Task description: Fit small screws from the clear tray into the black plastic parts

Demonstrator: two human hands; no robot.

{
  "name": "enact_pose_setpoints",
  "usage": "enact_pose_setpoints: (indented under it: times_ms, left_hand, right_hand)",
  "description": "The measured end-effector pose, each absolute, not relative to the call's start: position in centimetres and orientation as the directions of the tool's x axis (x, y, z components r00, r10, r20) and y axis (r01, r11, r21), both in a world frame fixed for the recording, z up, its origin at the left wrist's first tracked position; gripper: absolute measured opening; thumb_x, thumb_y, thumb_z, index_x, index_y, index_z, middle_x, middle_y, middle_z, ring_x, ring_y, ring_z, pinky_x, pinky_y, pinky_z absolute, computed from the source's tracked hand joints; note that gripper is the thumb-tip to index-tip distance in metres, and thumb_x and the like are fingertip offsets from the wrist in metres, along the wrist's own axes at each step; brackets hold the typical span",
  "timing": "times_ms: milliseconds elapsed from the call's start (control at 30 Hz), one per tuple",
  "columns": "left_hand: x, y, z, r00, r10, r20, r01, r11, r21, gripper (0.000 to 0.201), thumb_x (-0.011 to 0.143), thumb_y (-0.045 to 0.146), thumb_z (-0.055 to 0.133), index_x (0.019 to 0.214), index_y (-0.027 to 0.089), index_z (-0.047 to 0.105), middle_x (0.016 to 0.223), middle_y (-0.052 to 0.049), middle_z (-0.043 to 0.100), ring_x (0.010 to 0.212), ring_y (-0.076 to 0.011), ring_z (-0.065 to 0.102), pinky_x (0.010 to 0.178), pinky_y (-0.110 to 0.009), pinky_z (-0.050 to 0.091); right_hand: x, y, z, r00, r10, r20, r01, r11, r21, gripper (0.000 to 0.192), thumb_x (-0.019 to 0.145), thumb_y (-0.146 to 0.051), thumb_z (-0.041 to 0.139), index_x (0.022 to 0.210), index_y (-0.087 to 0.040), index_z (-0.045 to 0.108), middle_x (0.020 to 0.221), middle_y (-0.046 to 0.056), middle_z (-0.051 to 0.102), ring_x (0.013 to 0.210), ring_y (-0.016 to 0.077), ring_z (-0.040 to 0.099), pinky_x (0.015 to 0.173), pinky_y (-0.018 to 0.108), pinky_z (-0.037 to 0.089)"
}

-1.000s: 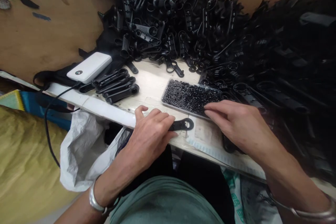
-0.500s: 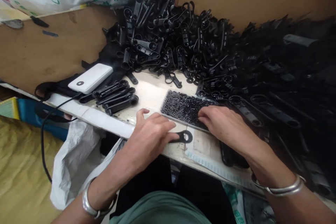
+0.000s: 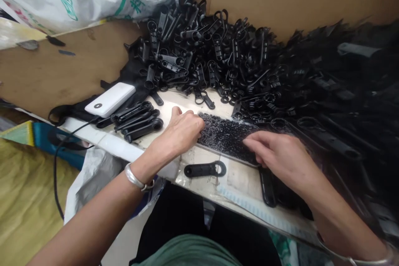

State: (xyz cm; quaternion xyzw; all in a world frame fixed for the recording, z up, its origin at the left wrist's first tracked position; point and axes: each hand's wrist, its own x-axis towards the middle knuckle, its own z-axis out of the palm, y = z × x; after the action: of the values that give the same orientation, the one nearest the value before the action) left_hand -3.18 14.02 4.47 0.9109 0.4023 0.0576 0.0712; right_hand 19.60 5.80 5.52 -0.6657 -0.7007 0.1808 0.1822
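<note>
My left hand (image 3: 183, 131) is over the left end of a shallow clear tray (image 3: 227, 156), fingers curled down at its contents. Small black and shiny pieces (image 3: 224, 133), too small to name, fill the tray. At the tray's right end, my right hand (image 3: 280, 153) has thumb and fingers pinched together; whatever they hold is hidden. A flat black plastic part (image 3: 201, 169) with a ring at its right end lies on the table in front of the tray, untouched by either hand.
Behind the tray rises a large heap of similar black parts (image 3: 218, 50), spreading down the right side. Several black handle-like pieces (image 3: 141, 126) lie side by side on the left, near a white power bank (image 3: 110, 99) with a cable. Cardboard (image 3: 296, 0) walls the back.
My left hand has let go of the black ring-ended part and moved up to the tray's left end. My right hand stays at the tray's right end, slightly shifted.
</note>
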Motion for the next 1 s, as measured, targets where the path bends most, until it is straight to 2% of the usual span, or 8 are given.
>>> enact_pose_setpoints:
  times_ms: [167, 400, 600, 700, 800, 867, 933, 1000]
  left_hand:
    - [-1.5, 14.4, 5.3, 0.67, 0.733, 0.112, 0.693, -0.673, 0.257, 0.021, 0.079, 0.005, 0.05, 0.066, 0.016, 0.063, 0.069, -0.003, 0.064, 0.077, -0.019, 0.055, 0.078, -0.038, 0.026]
    - [2.1, 15.6, 4.5, 0.732, 0.675, 0.093, 0.643, -0.729, 0.234, 0.018, 0.075, 0.004, 0.051, 0.066, 0.015, 0.063, 0.068, -0.006, 0.065, 0.083, -0.0238, 0.058, 0.082, -0.043, 0.028]
    - [2.2, 15.5, 4.4, 0.714, 0.688, 0.129, 0.639, -0.716, 0.279, 0.017, 0.072, 0.004, 0.052, 0.063, 0.014, 0.062, 0.071, -0.007, 0.066, 0.087, -0.0255, 0.059, 0.086, -0.046, 0.029]
    - [1.5, 15.0, 5.2, 0.672, 0.722, 0.166, 0.648, -0.682, 0.339, 0.019, 0.077, 0.007, 0.05, 0.07, 0.015, 0.066, 0.073, -0.006, 0.068, 0.078, -0.0209, 0.06, 0.081, -0.04, 0.037]
    - [0.6, 13.9, 5.9, 0.553, 0.818, 0.158, 0.569, -0.51, 0.645, 0.014, 0.08, 0.016, 0.055, 0.074, 0.015, 0.068, 0.071, -0.004, 0.068, 0.065, -0.0153, 0.058, 0.064, -0.029, 0.041]
    - [0.1, 12.7, 6.1, 0.461, 0.884, 0.079, 0.341, -0.258, 0.904, 0.007, 0.076, 0.019, 0.064, 0.074, 0.014, 0.068, 0.069, -0.002, 0.066, 0.062, -0.0126, 0.057, 0.058, -0.025, 0.041]
    - [-0.1, 11.4, 6.0, 0.415, 0.91, -0.02, 0.055, -0.003, 0.998, 0.009, 0.07, 0.018, 0.072, 0.076, 0.013, 0.067, 0.07, -0.001, 0.065, 0.063, -0.0102, 0.056, 0.061, -0.023, 0.043]
    - [-0.3, 10.1, 5.7, 0.41, 0.907, -0.094, -0.159, 0.173, 0.972, 0.017, 0.066, 0.015, 0.076, 0.079, 0.012, 0.067, 0.072, -0.001, 0.066, 0.065, -0.0091, 0.058, 0.066, -0.023, 0.046]
  right_hand:
    - [19.6, 5.5, 5.4, -0.012, 0.997, -0.073, 0.734, -0.04, -0.678, 0.034, 0.091, -0.042, 0.053, 0.066, -0.02, 0.061, 0.047, -0.004, 0.054, 0.043, 0.011, 0.05, 0.046, 0.022, 0.038]
    - [19.8, 5.4, 5.9, 0.049, 0.998, -0.045, 0.604, -0.066, -0.794, 0.021, 0.084, -0.036, 0.061, 0.088, -0.017, 0.069, 0.06, 0.0, 0.063, 0.052, 0.0135, 0.059, 0.054, 0.024, 0.047]
    - [19.8, 4.7, 5.8, 0.099, 0.986, -0.131, 0.291, -0.154, -0.944, 0.027, 0.078, -0.036, 0.07, 0.094, -0.014, 0.07, 0.068, 0.004, 0.066, 0.055, 0.0126, 0.058, 0.053, 0.022, 0.05]
    - [19.6, 4.4, 5.6, 0.084, 0.981, -0.177, 0.094, -0.184, -0.978, 0.027, 0.074, -0.034, 0.077, 0.092, -0.015, 0.071, 0.073, 0.005, 0.066, 0.06, 0.0111, 0.058, 0.054, 0.018, 0.049]
    - [19.3, 4.0, 5.5, 0.024, 0.967, -0.252, -0.126, -0.247, -0.961, 0.028, 0.07, -0.031, 0.081, 0.091, -0.015, 0.072, 0.077, 0.005, 0.066, 0.064, 0.0105, 0.057, 0.056, 0.017, 0.049]
    - [19.0, 3.7, 5.6, 0.003, 0.959, -0.282, -0.226, -0.274, -0.935, 0.029, 0.069, -0.029, 0.083, 0.092, -0.015, 0.072, 0.081, 0.005, 0.066, 0.064, 0.0098, 0.058, 0.057, 0.017, 0.05]
    - [18.5, 3.3, 5.8, 0.017, 0.955, -0.295, -0.271, -0.28, -0.921, 0.03, 0.068, -0.028, 0.084, 0.092, -0.015, 0.072, 0.082, 0.006, 0.067, 0.063, 0.0096, 0.058, 0.058, 0.017, 0.051]
    - [17.8, 3.0, 5.9, 0.052, 0.96, -0.277, -0.265, -0.254, -0.93, 0.029, 0.067, -0.028, 0.084, 0.089, -0.014, 0.072, 0.077, 0.006, 0.068, 0.06, 0.0102, 0.059, 0.058, 0.019, 0.052]
